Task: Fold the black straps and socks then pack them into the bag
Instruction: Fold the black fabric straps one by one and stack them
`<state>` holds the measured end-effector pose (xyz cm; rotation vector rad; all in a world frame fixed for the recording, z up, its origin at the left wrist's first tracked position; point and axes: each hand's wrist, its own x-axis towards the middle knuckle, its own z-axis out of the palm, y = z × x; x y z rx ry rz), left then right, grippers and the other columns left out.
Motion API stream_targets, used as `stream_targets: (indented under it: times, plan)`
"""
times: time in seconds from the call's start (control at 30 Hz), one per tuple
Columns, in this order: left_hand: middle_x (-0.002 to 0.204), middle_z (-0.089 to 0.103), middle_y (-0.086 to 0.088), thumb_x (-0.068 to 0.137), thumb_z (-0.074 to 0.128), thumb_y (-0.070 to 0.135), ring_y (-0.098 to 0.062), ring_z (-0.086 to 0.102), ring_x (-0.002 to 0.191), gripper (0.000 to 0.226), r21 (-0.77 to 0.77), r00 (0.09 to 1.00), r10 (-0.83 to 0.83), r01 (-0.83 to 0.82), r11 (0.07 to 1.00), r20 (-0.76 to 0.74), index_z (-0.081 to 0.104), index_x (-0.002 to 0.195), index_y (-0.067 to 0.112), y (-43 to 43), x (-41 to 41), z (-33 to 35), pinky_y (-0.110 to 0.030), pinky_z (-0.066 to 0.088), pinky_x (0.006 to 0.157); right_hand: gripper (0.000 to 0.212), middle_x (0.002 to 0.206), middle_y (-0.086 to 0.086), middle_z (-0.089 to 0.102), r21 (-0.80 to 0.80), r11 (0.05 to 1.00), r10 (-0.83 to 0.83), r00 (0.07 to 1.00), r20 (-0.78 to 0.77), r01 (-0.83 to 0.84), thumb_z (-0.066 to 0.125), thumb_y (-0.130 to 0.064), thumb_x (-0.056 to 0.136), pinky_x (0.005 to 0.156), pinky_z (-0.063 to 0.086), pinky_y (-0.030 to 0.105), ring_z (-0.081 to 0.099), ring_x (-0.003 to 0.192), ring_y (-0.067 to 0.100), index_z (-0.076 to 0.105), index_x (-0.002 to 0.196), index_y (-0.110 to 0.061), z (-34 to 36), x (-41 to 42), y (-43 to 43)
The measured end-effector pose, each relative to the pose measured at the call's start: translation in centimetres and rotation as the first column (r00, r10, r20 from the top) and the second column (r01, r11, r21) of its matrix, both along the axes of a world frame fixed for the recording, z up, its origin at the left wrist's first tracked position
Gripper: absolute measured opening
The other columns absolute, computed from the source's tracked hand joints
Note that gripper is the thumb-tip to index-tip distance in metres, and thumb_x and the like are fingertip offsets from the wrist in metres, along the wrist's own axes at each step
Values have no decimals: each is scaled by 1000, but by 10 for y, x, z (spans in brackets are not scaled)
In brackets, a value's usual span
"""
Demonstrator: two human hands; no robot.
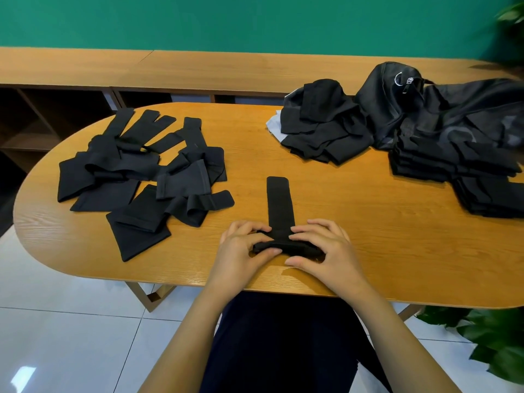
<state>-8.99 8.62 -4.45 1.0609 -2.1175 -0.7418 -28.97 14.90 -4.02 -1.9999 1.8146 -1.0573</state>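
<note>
My left grip [241,251] and right grip [320,251] both pinch the rolled near end of the black strap [279,202], fingers curled over it. The table [368,251] edge runs just behind both grips, with bare wood out past the right grip. The strap's long axis points straight away from the grips, lying flat. A loose pile [136,171] sits left of and beyond the left grip.

My left hand [241,251] and right hand [323,248] are bare, and so are both forearms [181,333], uncovered all the way to the lower edge of the view. Over my lap I wear a dark navy garment [283,341] of plain, unpatterned cloth, with soft folds running down it. I cannot tell whether it is trousers or a skirt.
</note>
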Motion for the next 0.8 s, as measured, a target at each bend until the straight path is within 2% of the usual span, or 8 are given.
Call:
stream_targets:
  times: [0.1,0.27,0.43,0.5,0.57,0.63,0.77,0.8]
  plan:
    - [112,57,28,77,55,60,4,39,116,36,40,999,-3,5,999,-34,72,96,35,0,0,1,-43,32,106,53,122,-28,59,14,1000,-15,1000,-23,15,55,-72,73,108,24,33,39,126,3,72,108,-36,-1,0,-1]
    - [111,60,29,79,55,63,-1,43,117,29,80,997,-11,17,997,-75,67,97,44,0,1,0,-49,35,104,45,119,-29,60,54,998,-15,1000,-8,16,52,-67,79,109,25,37,38,125,2,75,100,-34,2,-1,-2]
    - [111,63,27,78,60,64,-6,47,117,35,65,995,0,6,998,-96,71,100,40,1,1,0,-50,39,100,49,115,-28,56,80,995,-68,997,46,65,52,-70,78,110,28,38,39,123,-2,71,109,-37,3,0,1]
    - [110,63,27,75,61,65,-6,47,117,37,63,995,-1,8,998,-99,72,101,39,1,1,0,-49,40,100,40,111,-31,49,91,993,-79,994,76,72,57,-59,80,113,27,41,34,119,-14,71,110,-37,6,1,2]
    - [109,64,28,76,60,65,-4,47,116,33,59,995,-1,7,998,-105,70,99,43,1,1,0,-50,40,99,21,105,-36,43,104,993,-64,994,86,55,65,-42,85,114,21,37,24,113,-30,69,105,-38,8,1,2]
    - [107,65,28,78,58,64,-4,48,116,29,61,993,10,-3,998,-121,69,98,46,1,1,-1,-51,40,99,15,104,-36,42,121,991,-62,994,94,50,66,-37,86,113,16,32,15,109,-37,65,100,-41,10,2,3]
    - [104,65,30,80,59,62,-2,49,114,26,72,989,42,-32,997,-141,68,98,46,2,0,1,-51,41,98,38,106,-37,42,77,992,-107,993,50,103,58,-63,75,103,23,26,30,109,-19,62,110,-48,9,1,3]
    - [105,62,32,80,59,63,-1,49,113,22,84,987,53,-41,996,-149,66,95,49,3,0,2,-51,42,99,38,105,-36,40,92,989,-121,992,25,118,58,-63,75,100,24,25,29,106,-14,58,111,-52,10,1,2]
